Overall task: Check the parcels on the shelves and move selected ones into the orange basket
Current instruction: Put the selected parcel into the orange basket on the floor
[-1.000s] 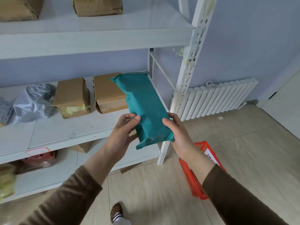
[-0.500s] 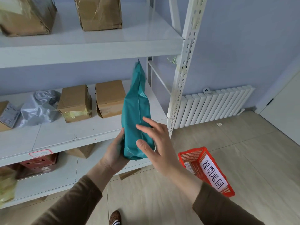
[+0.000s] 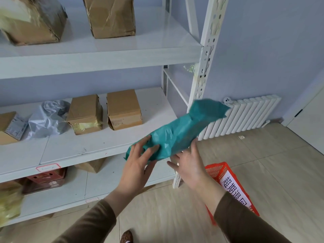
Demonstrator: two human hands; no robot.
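Both hands meet on a teal parcel (image 3: 177,132) held in the air in front of the shelving. Left hand (image 3: 138,160) has its grip on the parcel's lower left end: the fingers lie spread and nearly straight over the top face, and the thumb presses the wrapper from the side. Right hand (image 3: 188,163) is palm-up beneath the middle of the parcel, fingers extended and touching its underside rather than curled round it. The parcel is a soft plastic mailer, slanting from lower left up to the right, its far end blurred in front of a white radiator (image 3: 245,118).

Below and to the right of the right hand, an orange basket (image 3: 216,170) stands on the tiled floor with a white label bearing printed characters; the right forearm hides part of it.

Behind the hands, the middle shelf (image 3: 73,151) carries two cardboard boxes (image 3: 105,111) side by side, a grey plastic bag (image 3: 47,118) to their left, and another box at the left edge. Two larger cardboard boxes (image 3: 108,16) sit on the shelf above. A white upright post (image 3: 206,55) frames the shelving's right corner.
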